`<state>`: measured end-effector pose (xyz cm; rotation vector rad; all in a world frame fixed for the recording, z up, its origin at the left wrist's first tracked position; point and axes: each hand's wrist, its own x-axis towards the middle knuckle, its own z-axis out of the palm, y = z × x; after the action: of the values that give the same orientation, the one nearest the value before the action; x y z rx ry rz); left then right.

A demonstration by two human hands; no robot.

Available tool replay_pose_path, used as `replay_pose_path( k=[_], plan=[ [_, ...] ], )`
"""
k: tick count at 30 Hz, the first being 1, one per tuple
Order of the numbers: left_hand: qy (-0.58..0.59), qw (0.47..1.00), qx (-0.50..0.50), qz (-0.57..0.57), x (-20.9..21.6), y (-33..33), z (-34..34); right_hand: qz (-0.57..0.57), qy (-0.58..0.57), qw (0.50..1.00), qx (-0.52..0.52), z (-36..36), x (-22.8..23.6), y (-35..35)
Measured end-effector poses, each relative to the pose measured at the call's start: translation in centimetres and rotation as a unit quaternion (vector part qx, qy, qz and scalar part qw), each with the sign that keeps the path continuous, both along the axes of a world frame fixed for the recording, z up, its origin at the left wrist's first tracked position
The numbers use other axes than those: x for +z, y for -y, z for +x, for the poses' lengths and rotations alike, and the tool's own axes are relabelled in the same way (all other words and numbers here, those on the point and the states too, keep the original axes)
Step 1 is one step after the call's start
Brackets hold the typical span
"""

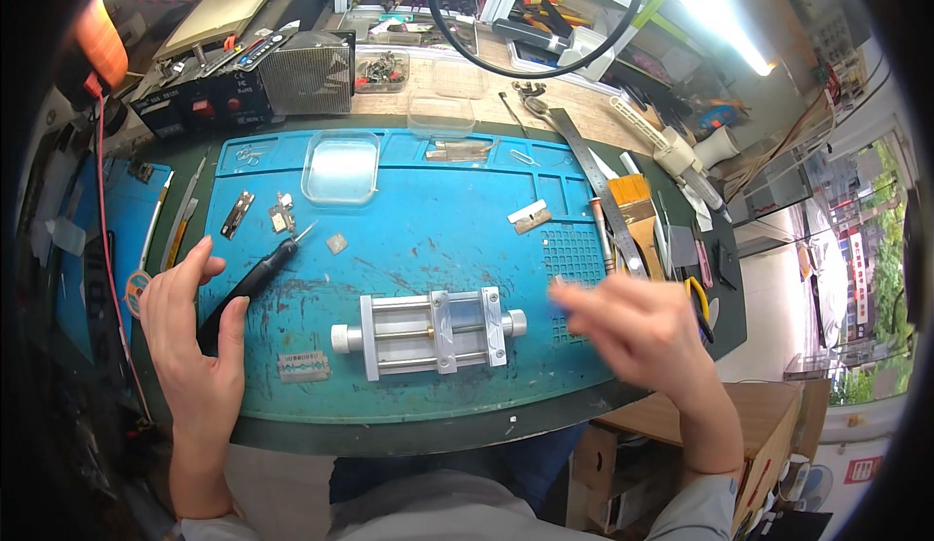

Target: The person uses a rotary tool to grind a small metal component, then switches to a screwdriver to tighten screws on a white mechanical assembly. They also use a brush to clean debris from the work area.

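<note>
Between the left hand (190, 346) and the right hand (637, 327), a silver-grey metal clamp (444, 332), lying flat on the blue mat (418, 210) toward its near edge, long side running left to right, right end slightly farther away. Built of parallel bright rods linking a left end plate, a middle crossbar and a right crossbar, with a pale round knob at each end. Just beside the left hand, a slim black-handled tool (261, 273), set aslant, thin metal tip pointing away and rightward, rear partly hidden; contact with that hand hard to tell.
</note>
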<state>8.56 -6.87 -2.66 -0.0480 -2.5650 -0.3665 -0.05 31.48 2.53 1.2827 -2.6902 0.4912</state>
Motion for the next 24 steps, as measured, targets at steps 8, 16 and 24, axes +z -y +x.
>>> replay_pose_path(
  k=[8,16,24],
  plan=[
    [0.009,1.000,0.006,0.006,0.3,0.0,0.3,-0.028,-0.052,0.997,-0.041,-0.3,0.4,0.7],
    [-0.033,0.997,-0.071,-0.017,1.2,0.0,0.4,-0.045,-0.122,0.984,-0.117,-0.6,0.0,-0.4],
    [0.093,0.931,-0.352,-0.031,4.8,-8.0,-2.4,-0.237,-0.085,0.955,-0.158,-3.0,-1.8,1.1]
  ],
)
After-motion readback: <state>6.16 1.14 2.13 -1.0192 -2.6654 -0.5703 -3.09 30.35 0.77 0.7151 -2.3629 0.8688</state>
